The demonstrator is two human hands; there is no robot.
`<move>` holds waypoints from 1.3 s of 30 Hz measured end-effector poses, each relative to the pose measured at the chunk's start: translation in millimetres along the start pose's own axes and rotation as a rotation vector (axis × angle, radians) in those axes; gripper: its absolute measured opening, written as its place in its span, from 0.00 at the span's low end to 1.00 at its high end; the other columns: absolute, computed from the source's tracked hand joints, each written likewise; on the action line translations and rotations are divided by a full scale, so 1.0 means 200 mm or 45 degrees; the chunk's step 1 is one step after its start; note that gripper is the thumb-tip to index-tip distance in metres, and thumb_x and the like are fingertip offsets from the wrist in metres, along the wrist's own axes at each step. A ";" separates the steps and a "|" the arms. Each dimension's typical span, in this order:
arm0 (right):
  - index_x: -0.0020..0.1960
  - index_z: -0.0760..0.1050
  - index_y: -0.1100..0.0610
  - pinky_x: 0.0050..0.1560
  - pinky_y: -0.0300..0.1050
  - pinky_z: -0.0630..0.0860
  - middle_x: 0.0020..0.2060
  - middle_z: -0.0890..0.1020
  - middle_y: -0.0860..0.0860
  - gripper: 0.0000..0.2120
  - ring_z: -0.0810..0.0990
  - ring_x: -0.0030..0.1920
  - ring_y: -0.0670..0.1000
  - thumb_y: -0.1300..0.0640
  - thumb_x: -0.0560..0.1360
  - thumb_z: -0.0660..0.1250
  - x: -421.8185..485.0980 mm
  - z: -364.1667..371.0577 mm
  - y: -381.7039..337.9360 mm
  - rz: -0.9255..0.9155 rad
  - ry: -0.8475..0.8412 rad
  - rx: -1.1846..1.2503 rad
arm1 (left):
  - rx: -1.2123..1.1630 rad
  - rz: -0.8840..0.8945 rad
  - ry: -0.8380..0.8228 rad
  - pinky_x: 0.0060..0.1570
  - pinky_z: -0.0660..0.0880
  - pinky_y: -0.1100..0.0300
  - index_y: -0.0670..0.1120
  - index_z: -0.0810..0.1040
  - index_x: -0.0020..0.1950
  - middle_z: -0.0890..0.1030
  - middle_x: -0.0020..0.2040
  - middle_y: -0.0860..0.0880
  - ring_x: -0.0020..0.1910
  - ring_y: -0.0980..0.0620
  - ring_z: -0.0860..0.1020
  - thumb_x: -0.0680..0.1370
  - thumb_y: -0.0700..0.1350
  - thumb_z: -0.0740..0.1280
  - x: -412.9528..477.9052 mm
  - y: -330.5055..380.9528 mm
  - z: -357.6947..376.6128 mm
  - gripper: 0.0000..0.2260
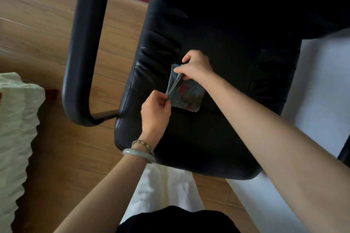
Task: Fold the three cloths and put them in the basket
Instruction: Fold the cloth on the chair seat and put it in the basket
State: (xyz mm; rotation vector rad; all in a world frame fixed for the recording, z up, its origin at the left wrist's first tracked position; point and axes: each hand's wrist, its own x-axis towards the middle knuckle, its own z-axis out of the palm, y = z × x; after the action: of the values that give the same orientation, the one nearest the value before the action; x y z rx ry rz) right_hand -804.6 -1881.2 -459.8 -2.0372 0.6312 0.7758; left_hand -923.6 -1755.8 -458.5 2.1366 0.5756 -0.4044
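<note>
Smooth bangle [138,154] rings my wrist; left hand [155,113] and right hand [196,66] pinch the layered edge of the square cloth [187,98] on the creased leather seat [217,138].

Home: black armchair [198,134], wooden floor [37,15]

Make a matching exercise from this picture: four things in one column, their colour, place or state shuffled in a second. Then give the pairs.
Things
1. cloth
2. chair
3. bangle
4. floor

Descriptions
A. brown wood
B. worn on the left wrist
C. black, padded
D. folded small, pinched by the left hand and the right hand

Pairs: 1-D, 2-C, 3-B, 4-A
</note>
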 end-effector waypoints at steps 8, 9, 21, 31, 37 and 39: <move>0.56 0.76 0.55 0.46 0.38 0.76 0.49 0.79 0.49 0.12 0.78 0.45 0.46 0.60 0.73 0.66 -0.08 -0.12 0.13 -0.372 -0.001 -0.275 | 0.452 0.481 0.005 0.55 0.69 0.54 0.43 0.74 0.61 0.75 0.59 0.45 0.56 0.45 0.73 0.76 0.41 0.66 0.03 -0.07 -0.02 0.14; 0.56 0.76 0.55 0.48 0.38 0.74 0.50 0.77 0.49 0.12 0.76 0.49 0.46 0.62 0.73 0.66 -0.11 -0.14 0.18 -0.462 0.064 -0.379 | 0.552 0.622 -0.006 0.56 0.69 0.53 0.43 0.74 0.62 0.75 0.61 0.45 0.58 0.44 0.72 0.76 0.41 0.65 0.04 -0.08 -0.02 0.15; 0.63 0.75 0.58 0.65 0.45 0.68 0.66 0.72 0.54 0.16 0.70 0.65 0.53 0.65 0.76 0.61 -0.16 -0.16 0.55 -0.576 0.084 -0.566 | 0.940 0.895 -0.371 0.64 0.66 0.47 0.42 0.71 0.68 0.71 0.70 0.43 0.68 0.41 0.68 0.76 0.46 0.57 0.14 -0.10 -0.01 0.21; 0.65 0.70 0.60 0.53 0.50 0.80 0.56 0.78 0.56 0.21 0.79 0.53 0.53 0.61 0.73 0.69 -0.09 -0.16 0.46 0.321 -0.084 0.440 | 0.216 0.115 -0.245 0.56 0.64 0.65 0.41 0.65 0.69 0.71 0.63 0.44 0.63 0.49 0.69 0.76 0.42 0.67 0.13 0.04 0.08 0.23; 0.55 0.76 0.60 0.49 0.44 0.79 0.50 0.80 0.52 0.12 0.78 0.49 0.48 0.59 0.73 0.70 -0.09 -0.16 0.45 0.308 -0.082 0.531 | 0.258 -0.065 -0.202 0.50 0.65 0.67 0.40 0.68 0.65 0.74 0.60 0.43 0.60 0.47 0.72 0.74 0.43 0.69 0.17 0.06 0.11 0.22; 0.50 0.75 0.57 0.47 0.42 0.78 0.44 0.78 0.49 0.07 0.77 0.45 0.46 0.58 0.73 0.70 -0.09 -0.16 0.44 0.269 -0.067 0.483 | 0.197 -0.160 -0.225 0.44 0.70 0.68 0.41 0.68 0.66 0.76 0.56 0.47 0.53 0.50 0.75 0.73 0.43 0.69 0.19 0.07 0.11 0.23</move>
State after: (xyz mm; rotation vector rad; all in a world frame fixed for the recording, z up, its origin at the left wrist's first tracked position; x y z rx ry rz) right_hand -867.3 -1951.8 -478.8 -1.6179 0.9005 0.7620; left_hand -885.1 -1771.4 -480.0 2.1891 0.5944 -0.7207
